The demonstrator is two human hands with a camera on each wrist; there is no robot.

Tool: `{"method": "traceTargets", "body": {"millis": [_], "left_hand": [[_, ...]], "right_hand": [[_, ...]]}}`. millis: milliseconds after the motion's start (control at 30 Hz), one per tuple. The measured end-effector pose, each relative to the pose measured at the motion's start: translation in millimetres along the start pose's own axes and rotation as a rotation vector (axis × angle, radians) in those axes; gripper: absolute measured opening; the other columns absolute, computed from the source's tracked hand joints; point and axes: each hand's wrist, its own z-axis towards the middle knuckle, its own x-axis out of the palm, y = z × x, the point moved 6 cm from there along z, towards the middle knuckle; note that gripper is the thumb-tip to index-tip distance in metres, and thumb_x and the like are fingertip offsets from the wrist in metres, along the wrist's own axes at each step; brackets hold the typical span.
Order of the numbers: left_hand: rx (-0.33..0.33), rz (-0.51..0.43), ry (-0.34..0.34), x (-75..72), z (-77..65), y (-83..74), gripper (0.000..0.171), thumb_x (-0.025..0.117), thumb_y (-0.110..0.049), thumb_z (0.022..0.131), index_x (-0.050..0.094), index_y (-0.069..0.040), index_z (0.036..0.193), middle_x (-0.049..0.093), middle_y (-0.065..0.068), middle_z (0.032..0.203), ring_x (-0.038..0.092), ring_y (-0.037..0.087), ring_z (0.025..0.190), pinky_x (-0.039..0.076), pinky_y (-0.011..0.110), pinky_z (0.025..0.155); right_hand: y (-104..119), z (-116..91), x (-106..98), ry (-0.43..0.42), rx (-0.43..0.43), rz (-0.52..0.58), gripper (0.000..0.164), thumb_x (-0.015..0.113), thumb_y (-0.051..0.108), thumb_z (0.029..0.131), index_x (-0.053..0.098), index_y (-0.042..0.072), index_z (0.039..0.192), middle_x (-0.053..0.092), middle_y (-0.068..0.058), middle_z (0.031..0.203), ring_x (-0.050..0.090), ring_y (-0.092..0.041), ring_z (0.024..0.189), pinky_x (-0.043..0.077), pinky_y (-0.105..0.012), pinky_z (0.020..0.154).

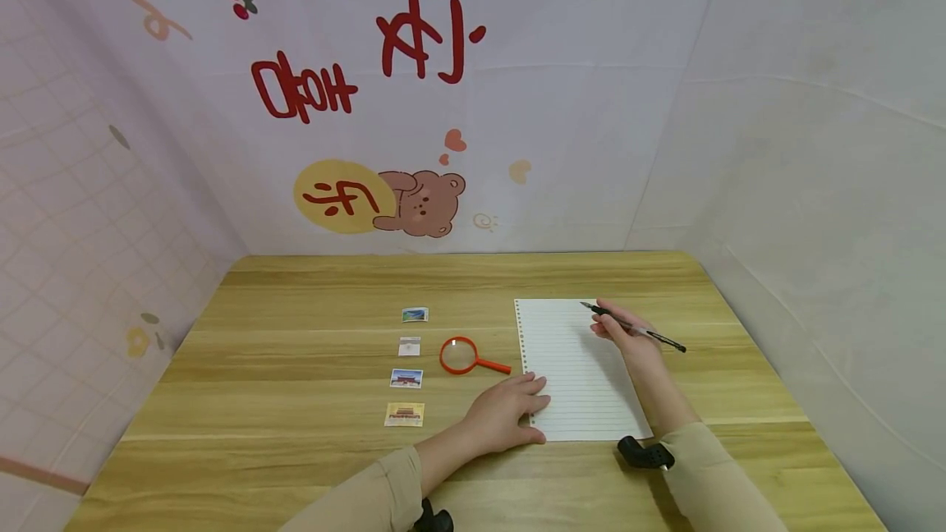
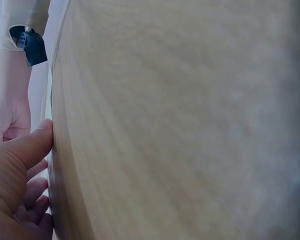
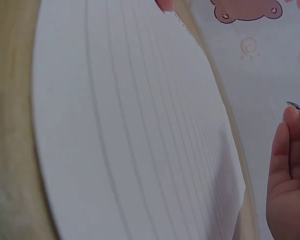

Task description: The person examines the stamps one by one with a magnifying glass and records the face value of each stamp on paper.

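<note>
A sheet of lined paper (image 1: 572,376) with punched holes along its left edge lies on the table. My right hand (image 1: 628,339) holds a black fountain pen (image 1: 668,341) over the upper right part of the sheet. In the right wrist view the pen's nib (image 3: 290,103) pokes out past the fingertips. My left hand (image 1: 506,413) rests on the lower left edge of the paper, fingers spread and relaxed. The left wrist view has the thumb (image 2: 37,142) by the table. Just beyond the left hand lies a magnifying glass (image 1: 493,366) with an orange-red rim and handle.
Left of the magnifying glass, several stamps form a column: a blue-green one (image 1: 415,315), a pale grey one (image 1: 410,346), one with a red building (image 1: 406,378) and a yellow one (image 1: 404,415). A printed cloth (image 1: 576,130) hangs behind the wooden table (image 1: 296,368).
</note>
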Motion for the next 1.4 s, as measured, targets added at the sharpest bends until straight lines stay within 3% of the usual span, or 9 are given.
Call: {"method": "traceTargets", "body": {"millis": [200,533,733,933,1133,1400], "left_hand": [[0.003,0.006,0.005,-0.4,1.5,-0.1,0.058,0.078,-0.042,0.083,0.066,-0.015,0.133,0.051,0.004,0.146,0.040,0.020,0.139,0.035,0.030,0.111],[0.012,0.011,-0.004,-1.6,2.4,-0.1,0.057,0.078,-0.043,0.083,0.066,-0.015,0.132,0.052,0.004,0.145,0.042,0.020,0.138,0.035,0.029,0.110],[0.003,0.003,-0.004,-2.1,2.4,0.7,0.057,0.078,-0.042,0.083,0.066,-0.015,0.132,0.052,0.004,0.145,0.041,0.020,0.139,0.035,0.029,0.110],[0.003,0.003,0.000,-1.7,2.0,0.9,0.057,0.077,-0.042,0.083,0.066,-0.015,0.133,0.052,0.003,0.146,0.041,0.020,0.139,0.036,0.030,0.110],[0.012,0.005,-0.003,-0.9,1.9,0.8,0.057,0.078,-0.042,0.083,0.066,-0.015,0.132,0.052,0.004,0.146,0.042,0.021,0.139,0.036,0.030,0.110],[0.015,-0.005,-0.005,-0.8,1.3,0.1,0.057,0.078,-0.041,0.083,0.067,-0.014,0.132,0.052,0.005,0.145,0.042,0.022,0.138,0.035,0.030,0.110]], "right_hand": [[-5.6,1.1,11.0,0.024,0.061,-0.104,0.042,0.062,0.005,0.097,0.051,-0.020,0.130,0.072,-0.018,0.105,0.071,-0.011,0.086,0.056,-0.028,0.081],[-13.8,11.3,25.6,0.018,0.159,-0.232,0.040,0.070,0.008,0.092,0.060,-0.014,0.125,0.068,-0.017,0.111,0.070,-0.015,0.091,0.056,-0.026,0.081],[-7.9,17.4,38.2,0.041,0.247,-0.277,0.038,0.068,0.006,0.094,0.060,-0.013,0.125,0.061,-0.030,0.120,0.069,-0.027,0.099,0.056,-0.029,0.083],[-26.7,24.6,36.2,0.049,0.281,-0.357,0.040,0.069,0.018,0.095,0.062,-0.007,0.125,0.069,-0.017,0.109,0.069,-0.012,0.093,0.056,-0.028,0.084],[-33.3,26.4,43.7,0.128,0.260,-0.459,0.031,0.066,0.019,0.097,0.065,-0.004,0.119,0.071,-0.017,0.106,0.068,-0.020,0.098,0.055,-0.024,0.081],[-37.3,23.7,50.9,0.155,0.219,-0.603,0.018,0.068,0.020,0.095,0.071,0.006,0.107,0.074,-0.005,0.090,0.066,-0.018,0.077,0.051,-0.025,0.062]]}}
